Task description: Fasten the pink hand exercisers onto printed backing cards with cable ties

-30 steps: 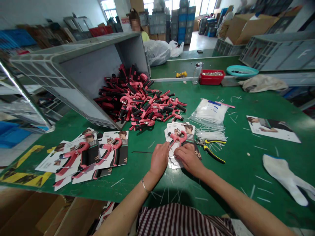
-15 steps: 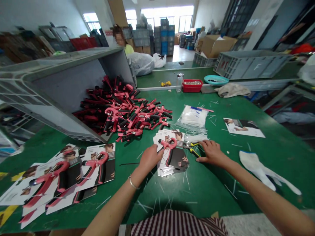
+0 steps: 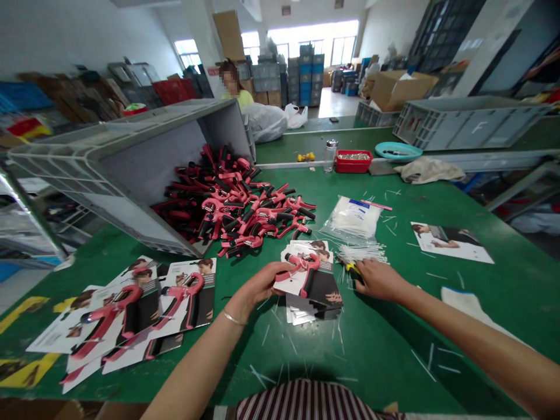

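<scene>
My left hand [image 3: 260, 286] has its fingers on a pink-and-black hand grip strengthener [image 3: 304, 271] mounted on a printed card, at the top of a card stack [image 3: 308, 309]. My right hand [image 3: 380, 280] is curled over yellow-and-black pliers [image 3: 352, 268], hiding most of their handles. A bundle of white cable ties [image 3: 361, 252] lies just beyond them. Several carded strengtheners [image 3: 184, 300] lie to my left on the green table [image 3: 385, 356]. A large heap of loose strengtheners [image 3: 236, 204] spills toward me from a tipped grey crate [image 3: 144, 154].
Beyond the heap stand a red tray [image 3: 353, 161], a glass jar [image 3: 331, 153] and a teal dish [image 3: 397, 151]. A bag of cable ties [image 3: 353, 217] lies nearby. To the right are a printed sheet [image 3: 450, 242] and a white glove [image 3: 468, 306]. A co-worker [image 3: 231, 84] stands far back.
My right hand has moved onto the pliers. My left hand has shifted the top card, so the stack looks fanned. The view has swung slightly.
</scene>
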Available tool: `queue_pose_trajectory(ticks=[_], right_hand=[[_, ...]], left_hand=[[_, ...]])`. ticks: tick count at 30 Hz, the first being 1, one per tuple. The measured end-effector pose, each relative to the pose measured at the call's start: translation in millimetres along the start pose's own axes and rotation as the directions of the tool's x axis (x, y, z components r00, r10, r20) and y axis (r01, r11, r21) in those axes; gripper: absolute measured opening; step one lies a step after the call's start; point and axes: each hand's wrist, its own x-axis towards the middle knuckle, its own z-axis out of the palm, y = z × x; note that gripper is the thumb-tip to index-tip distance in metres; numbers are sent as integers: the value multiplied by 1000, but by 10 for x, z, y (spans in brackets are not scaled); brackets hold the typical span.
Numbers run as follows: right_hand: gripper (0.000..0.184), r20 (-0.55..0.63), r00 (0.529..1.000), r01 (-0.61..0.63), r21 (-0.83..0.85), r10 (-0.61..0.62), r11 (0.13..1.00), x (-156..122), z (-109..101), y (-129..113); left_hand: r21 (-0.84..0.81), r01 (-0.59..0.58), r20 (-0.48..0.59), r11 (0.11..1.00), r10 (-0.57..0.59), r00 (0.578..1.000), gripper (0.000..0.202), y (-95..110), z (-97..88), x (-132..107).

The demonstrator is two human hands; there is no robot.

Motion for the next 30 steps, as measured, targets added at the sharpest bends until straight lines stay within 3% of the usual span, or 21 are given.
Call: queue_pose_trajectory(ticks=[2, 4, 7, 10, 12, 14, 16, 18, 20, 22, 25, 27, 28, 30], right_hand=[[29, 3, 1000, -4, -23, 4, 1000, 8, -46, -32], [30, 1, 1000, -6, -33, 6, 999, -11, -90, -32], [29, 9, 999, -32, 30, 32, 999, -99, -145, 44], [39, 22, 999, -53, 251, 49, 966, -224, -215, 184], [48, 19, 996, -84, 475, 86, 876, -301, -279, 254], [55, 48, 991, -118, 751, 124, 650, -367, -346, 245], [59, 61, 991, -90, 960, 119, 266, -421, -399, 128], [61, 6, 995, 5, 995, 104, -103, -459, -431, -77], [61, -50, 990, 88, 948, 131, -306, -471, -445, -314], [59, -57, 985, 116, 914, 161, -388, -455, -448, -523], [57, -45, 989, 100, 905, 142, -413, -397, -444, -712], [56, -41, 997, 59, 942, 61, -331, -363, -443, -756], [55, -41, 999, 42, 972, 9, -232, -351, -445, -760], [56, -44, 996, 52, 994, -81, 99, -331, -452, -749]], left_hand=[[-100, -31, 28, 994, 34, 999, 21, -14, 45, 20], [-111, -147, -52, 983, 142, 989, 22, -69, 91, 33], [-77, -332, -178, 940, 314, 933, 36, -211, 116, 10], [-78, -405, -231, 911, 379, 896, 46, -354, 96, -46], [-89, -427, -265, 900, 392, 881, 47, -420, 88, -64], [-96, -451, -307, 887, 405, 861, 48, -467, 102, -55], [-122, -449, -335, 885, 389, 858, 48, -506, 140, -33], [-171, -426, -339, 889, 353, 872, 48, -546, 195, -16], [-209, -404, -321, 891, 328, 889, 49, -585, 254, -17], [-208, -389, -303, 898, 319, 898, 47, -608, 297, -38], [-178, -379, -300, 908, 317, 900, 44, -587, 306, -100], [-159, -382, -316, 911, 319, 893, 44, -534, 272, -157], [-151, -380, -325, 912, 317, 891, 45, -499, 247, -189], [-131, -366, -342, 921, 305, 889, 46, -417, 193, -254]])
